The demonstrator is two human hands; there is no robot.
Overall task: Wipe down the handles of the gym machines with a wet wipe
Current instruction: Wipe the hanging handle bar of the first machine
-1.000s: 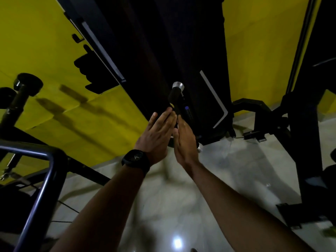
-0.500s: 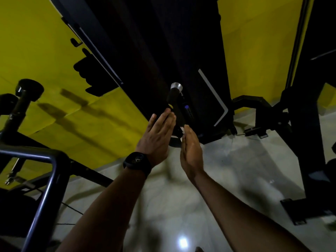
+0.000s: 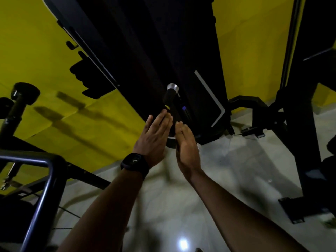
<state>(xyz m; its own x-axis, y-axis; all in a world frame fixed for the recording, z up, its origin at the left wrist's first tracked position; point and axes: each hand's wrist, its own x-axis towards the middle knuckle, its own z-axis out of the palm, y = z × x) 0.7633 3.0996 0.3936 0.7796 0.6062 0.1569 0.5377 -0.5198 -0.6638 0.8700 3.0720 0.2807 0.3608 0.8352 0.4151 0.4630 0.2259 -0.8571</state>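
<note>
The wall (image 3: 45,51) at upper left was yellow, the machine column (image 3: 154,42) black, the handle (image 3: 170,96) black with a silver cap, the floor (image 3: 227,170) pale grey.

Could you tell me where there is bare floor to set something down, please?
The pale floor is bare between the right forearm and the black upright frame, and between it and the left forearm. It is crowded at left around the dark rail, and at the handle, flanked by the left hand and right hand.
</note>
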